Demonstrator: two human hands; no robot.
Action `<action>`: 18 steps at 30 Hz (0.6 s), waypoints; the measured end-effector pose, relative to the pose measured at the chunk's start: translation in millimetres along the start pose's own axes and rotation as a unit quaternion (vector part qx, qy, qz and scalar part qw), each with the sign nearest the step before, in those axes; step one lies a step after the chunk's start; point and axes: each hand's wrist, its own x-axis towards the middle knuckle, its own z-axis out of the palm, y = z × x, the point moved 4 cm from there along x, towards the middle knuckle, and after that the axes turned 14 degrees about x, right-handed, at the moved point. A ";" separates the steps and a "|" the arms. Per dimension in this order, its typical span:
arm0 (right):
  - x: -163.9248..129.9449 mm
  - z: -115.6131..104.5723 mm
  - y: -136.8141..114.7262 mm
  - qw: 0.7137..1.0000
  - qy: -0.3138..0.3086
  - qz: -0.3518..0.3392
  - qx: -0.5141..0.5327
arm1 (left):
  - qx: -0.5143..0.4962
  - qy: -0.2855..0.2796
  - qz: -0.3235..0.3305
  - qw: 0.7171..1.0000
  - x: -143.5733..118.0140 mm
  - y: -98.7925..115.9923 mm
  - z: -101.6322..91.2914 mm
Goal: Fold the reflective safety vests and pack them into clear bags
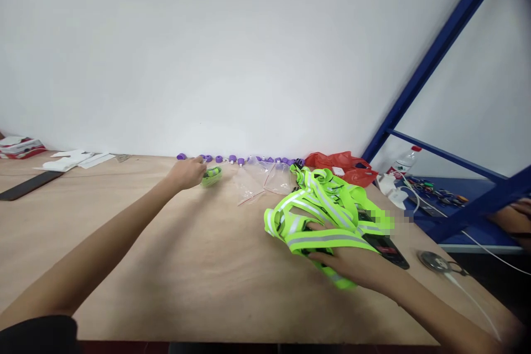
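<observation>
Two clear plastic zip bags [265, 180] lie flat near the wall at about 12 o'clock on the wooden table [174, 265], each with a red seal strip; whether anything is inside them cannot be told. A crumpled red plastic bag [344, 167] sits at 1 o'clock with a small white item on it. The left hand [187, 172] reaches far out to 11 o'clock, its fingers curled around a small rolled green band [211, 176], grasping it at the table surface just beside a row of purple caps [232, 159] lined along the wall. The right hand [352, 263] lies at 3 o'clock, fingers spread and pressed into a tangled heap of fluorescent yellow-green straps [319, 210] with grey reflective stripes; it rests on them more than it clenches them. A dark phone [385, 249] lies partly under the heap's right edge. Farther right, a round metal disc [431, 261] with a white cable [477, 298] lies on the table, and a blue metal frame [440, 50] slants up at 2 o'clock, with a plastic bottle [404, 163] behind it. At 10 o'clock lie white papers [72, 160] and a flat black bar [29, 185]. Another person's hand [512, 221] shows at the right edge.
</observation>
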 end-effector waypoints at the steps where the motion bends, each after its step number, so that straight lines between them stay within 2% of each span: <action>1: -0.1 3.3 -2.8 0.999 -0.041 0.012 -0.024 | -0.003 -0.001 0.006 1.000 -10.2 2.8 -6.2; 3: -0.3 7.9 -6.3 0.990 -0.111 0.031 -0.076 | -0.033 -0.007 0.016 0.999 -31.3 8.5 -17.4; 6: 0.6 7.2 -9.8 0.980 -0.147 0.028 -0.127 | -0.163 -0.059 0.017 0.985 -61.3 17.2 -30.2; 9: 4.6 -1.6 -19.3 0.978 -0.143 0.005 -0.155 | -0.313 -0.165 0.022 0.935 -87.6 30.7 -39.0; 11: 9.8 -13.2 -29.6 0.978 -0.120 0.005 -0.172 | -0.393 -0.211 0.033 0.894 -101.6 42.3 -46.7; 13: 14.8 -22.6 -37.3 0.973 -0.146 0.028 -0.174 | -0.445 -0.236 0.046 0.862 -112.7 54.3 -54.6; 16: 17.2 -28.3 -32.3 0.953 -0.246 0.088 -0.154 | -0.502 -0.258 0.060 0.823 -125.8 72.4 -62.9; 17: 17.9 -30.6 -26.0 0.951 -0.250 0.101 -0.152 | -0.520 -0.263 0.066 0.810 -129.5 78.3 -64.3; 18: 19.4 -34.4 -18.4 0.957 -0.226 0.105 -0.152 | -0.536 -0.263 0.074 0.799 -132.8 83.9 -64.9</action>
